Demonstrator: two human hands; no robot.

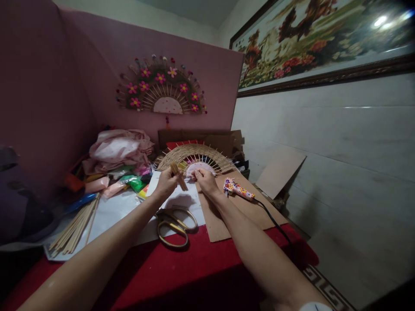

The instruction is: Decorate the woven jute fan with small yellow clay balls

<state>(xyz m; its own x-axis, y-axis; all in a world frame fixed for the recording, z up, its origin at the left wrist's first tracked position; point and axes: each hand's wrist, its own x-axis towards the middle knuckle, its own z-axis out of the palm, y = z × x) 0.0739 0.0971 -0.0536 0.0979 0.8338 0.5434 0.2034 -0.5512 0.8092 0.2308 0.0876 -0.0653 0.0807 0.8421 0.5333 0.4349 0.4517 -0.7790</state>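
My left hand (166, 182) is closed around a bundle of thin tan sticks (183, 184), whose ends stick out above and below the fist. My right hand (205, 179) is closed in a pinch just right of it; whatever lies between its fingertips is too small to make out. Right behind both hands lies a half-round fan (194, 150) with a woven straw band, thin ribs and a pale pink dotted base (198, 166). The right fingertips overlap the lower edge of that base, and I cannot tell whether they touch it.
Large scissors (173, 229) lie in front. A flower-patterned glue gun (239, 188) with a black cord rests on cardboard (215, 220). Long wooden sticks (74, 226), coloured packets (136, 183) and pink cloth (119, 147) are left. A flowered fan (165, 86) hangs behind.
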